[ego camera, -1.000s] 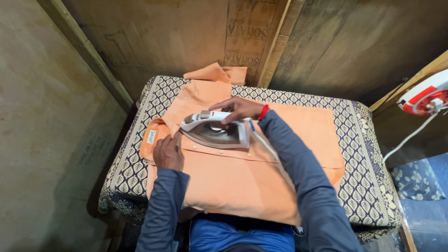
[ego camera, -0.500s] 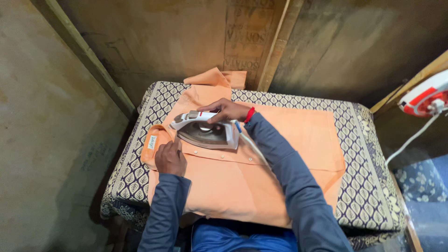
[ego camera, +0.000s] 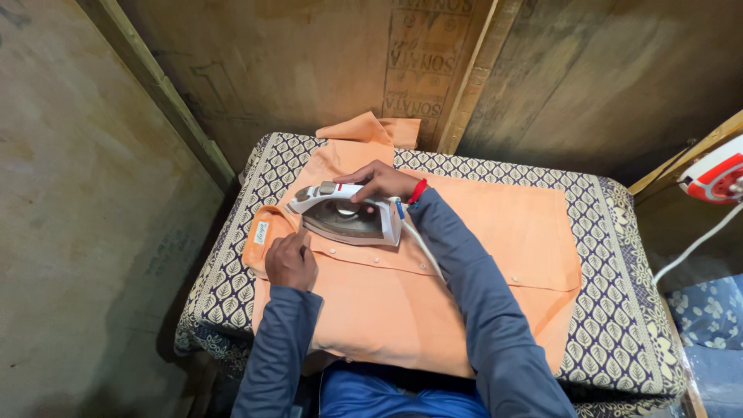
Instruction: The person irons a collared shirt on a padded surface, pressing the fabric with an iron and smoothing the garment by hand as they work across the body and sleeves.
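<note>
Mid-frame, our right hand point(ego camera: 385, 183) grips the iron point(ego camera: 347, 214); left hand point(ego camera: 290, 261), fingers curled, should keep pinning the orange shirt point(ego camera: 433, 286) taut.

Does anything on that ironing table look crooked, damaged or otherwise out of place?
Nothing stands out. The orange shirt lies flat on the patterned cloth, the right hand grips the iron, and the left hand presses the fabric near the collar.

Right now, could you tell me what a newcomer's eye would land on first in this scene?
Probably the orange shirt, spread flat over the patterned cloth covering the table. At its collar end the right hand grips a white iron resting on the fabric, while the left hand presses the shirt down beside it. A second, red and white iron sits at the far right edge.
</note>
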